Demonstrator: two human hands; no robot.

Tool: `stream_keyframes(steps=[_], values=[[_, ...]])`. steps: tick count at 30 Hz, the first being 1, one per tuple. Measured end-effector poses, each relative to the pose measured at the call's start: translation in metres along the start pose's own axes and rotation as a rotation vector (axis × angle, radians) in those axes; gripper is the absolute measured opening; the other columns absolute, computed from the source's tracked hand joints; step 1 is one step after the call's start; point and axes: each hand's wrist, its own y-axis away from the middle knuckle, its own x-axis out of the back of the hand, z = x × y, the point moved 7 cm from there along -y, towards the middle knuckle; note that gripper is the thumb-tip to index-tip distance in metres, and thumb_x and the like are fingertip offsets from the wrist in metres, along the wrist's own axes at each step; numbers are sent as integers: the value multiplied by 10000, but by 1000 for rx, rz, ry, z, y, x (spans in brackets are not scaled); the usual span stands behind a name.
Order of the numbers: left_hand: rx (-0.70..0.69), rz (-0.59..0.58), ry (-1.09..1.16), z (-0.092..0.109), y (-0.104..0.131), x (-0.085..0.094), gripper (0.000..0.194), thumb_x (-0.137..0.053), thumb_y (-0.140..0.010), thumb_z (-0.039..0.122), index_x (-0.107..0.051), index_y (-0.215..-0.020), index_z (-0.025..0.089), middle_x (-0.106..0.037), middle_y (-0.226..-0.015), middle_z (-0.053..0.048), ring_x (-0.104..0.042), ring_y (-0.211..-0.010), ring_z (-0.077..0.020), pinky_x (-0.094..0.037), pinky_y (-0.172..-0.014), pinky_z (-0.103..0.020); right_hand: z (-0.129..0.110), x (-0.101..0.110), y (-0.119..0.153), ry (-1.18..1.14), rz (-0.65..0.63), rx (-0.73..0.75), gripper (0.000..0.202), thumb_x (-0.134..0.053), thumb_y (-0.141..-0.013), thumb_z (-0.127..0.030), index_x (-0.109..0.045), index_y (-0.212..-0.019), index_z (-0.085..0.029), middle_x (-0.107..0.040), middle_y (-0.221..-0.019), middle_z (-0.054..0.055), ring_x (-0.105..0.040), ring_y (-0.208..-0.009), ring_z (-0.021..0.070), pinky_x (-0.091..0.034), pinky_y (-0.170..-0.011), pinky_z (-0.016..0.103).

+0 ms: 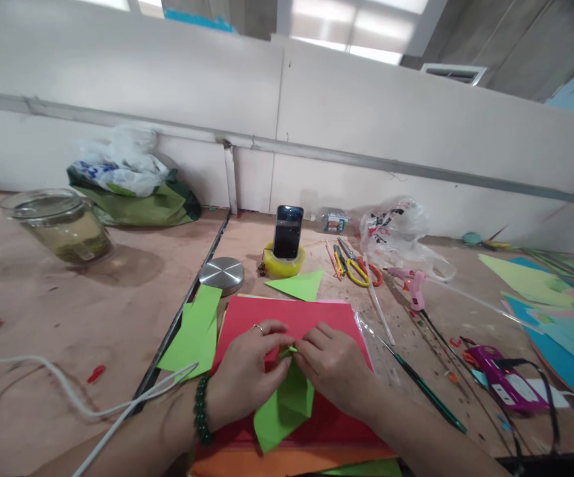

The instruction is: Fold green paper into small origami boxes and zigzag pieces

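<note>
Both hands meet over a stack of coloured paper with a red sheet (247, 324) on top. Between them is a piece of green paper (285, 414), its upper end pinched narrow and its lower part spread out and creased. My left hand (249, 368), with a ring and a green bead bracelet (201, 411), closes thumb and fingers on the paper's tip. From the other side my right hand (336, 364) pinches the same tip. Fingers hide part of the fold. A green paper triangle (299, 285) lies behind the stack, and cut green paper (197, 331) lies to its left.
A phone (287, 232) stands in a yellow tape roll (284, 264) behind a round metal lid (222, 273). Scissors (356, 265), a pink glue gun (416, 288), a green pen-like tool (428, 391) and a purple power strip (508, 381) lie right. A glass jar (61, 225) stands left; a white cable (68, 397) crosses there.
</note>
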Motion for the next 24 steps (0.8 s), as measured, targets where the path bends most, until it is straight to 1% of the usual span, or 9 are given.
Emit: stream_keyframes(steps=[3,6,10,12,15,17,18,21,24], values=[[-75,4,-118,8,-1,6,212,-560,-775,182,-734,-889,221,-730,-886,-79,-649,-832,-244,-497,-785,-373,-1,-1,1,-5,2,-8,261,-510,-888,-134,-572,-638,-178,-545,-580,18,-459,-565,156,-277,-508,298],[-120,8,-173,12,-1,8,208,-555,-780,177,-748,-833,235,-737,-875,-77,-643,-804,-245,-474,-792,-385,-1,-4,2,-34,-35,-37,204,-557,-867,-168,-594,-667,-175,-573,-594,18,-484,-575,161,-290,-502,297],[-63,-43,-120,10,-2,7,178,-568,-767,189,-740,-785,229,-722,-814,-76,-630,-790,-246,-451,-845,-418,1,-6,2,-91,-105,-72,170,-568,-845,-141,-611,-683,-172,-603,-643,30,-514,-617,167,-327,-509,280],[22,-69,62,4,-2,5,211,-632,-746,254,-715,-937,221,-712,-953,-85,-618,-918,-265,-436,-899,-424,-1,-2,0,-129,-62,-44,249,-509,-872,-101,-601,-650,-170,-594,-625,31,-493,-590,158,-347,-513,276],[240,-143,647,-10,-2,-7,505,-606,-788,512,-574,-1198,218,-629,-1193,-100,-578,-1073,-266,-439,-928,-407,1,11,-4,-269,75,-32,250,-466,-904,-86,-625,-722,-154,-640,-681,49,-504,-599,152,-411,-550,273],[377,-226,1036,-13,0,-24,593,-473,-835,642,-518,-1250,220,-633,-1178,-94,-603,-1036,-239,-455,-904,-384,5,17,-6,-380,159,-43,182,-485,-910,-93,-643,-834,-141,-683,-778,69,-548,-659,153,-453,-590,272],[423,-264,1167,-12,1,-31,619,-443,-839,669,-516,-1252,214,-651,-1138,-89,-618,-1004,-230,-461,-891,-372,6,18,-7,-423,190,-45,160,-494,-911,-98,-645,-877,-142,-694,-820,75,-568,-692,156,-468,-608,274],[469,-308,1314,-12,2,-47,617,-510,-823,656,-560,-1213,180,-689,-1040,-81,-633,-975,-232,-462,-889,-357,10,15,-8,-505,222,-61,167,-489,-913,-99,-641,-934,-166,-700,-902,78,-610,-773,160,-499,-655,284],[437,-228,1283,-18,2,-51,613,-544,-817,640,-572,-1215,175,-678,-1109,-87,-607,-1050,-261,-433,-955,-406,12,10,-7,-519,220,-107,193,-487,-892,-91,-632,-982,-182,-701,-900,72,-623,-785,161,-511,-657,280]])
